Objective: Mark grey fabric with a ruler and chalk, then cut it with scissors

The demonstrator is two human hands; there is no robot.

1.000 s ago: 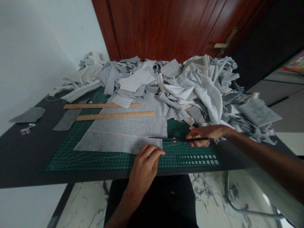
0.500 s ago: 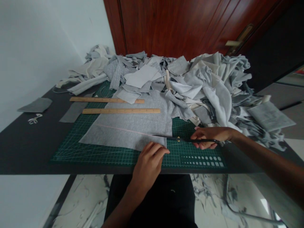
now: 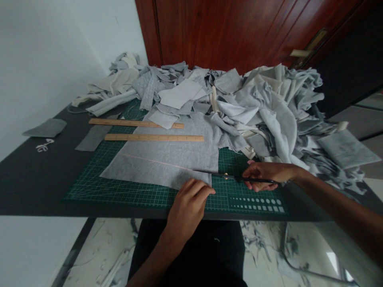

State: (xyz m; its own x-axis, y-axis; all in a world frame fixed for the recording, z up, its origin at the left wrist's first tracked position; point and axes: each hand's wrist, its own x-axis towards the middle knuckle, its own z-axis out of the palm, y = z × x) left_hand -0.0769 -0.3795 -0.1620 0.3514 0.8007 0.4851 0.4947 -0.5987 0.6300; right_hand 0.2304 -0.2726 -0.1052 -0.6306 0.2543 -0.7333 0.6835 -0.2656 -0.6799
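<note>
My right hand (image 3: 265,175) is closed around the handles of a pair of black scissors (image 3: 231,177). Their blades point left along a faint pink line on a grey piece of fabric (image 3: 167,154). The tips lie on that line, inside the fabric's right edge, and the blades look nearly closed. My left hand (image 3: 190,201) lies over the fabric's near edge, just below the blades, fingers slightly bent and resting on it. Two wooden rulers lie across the fabric: the nearer ruler (image 3: 154,138) and the farther ruler (image 3: 131,122).
A green cutting mat (image 3: 89,187) lies beneath the fabric on a dark table (image 3: 26,187). Heaped grey and white cloth scraps (image 3: 254,107) line the back and right side. A folded grey piece (image 3: 46,128) lies at far left. A wooden door (image 3: 215,32) stands behind.
The view has shifted slightly. Both hands, the scissors and the fabric stay in nearly the same places relative to each other.
</note>
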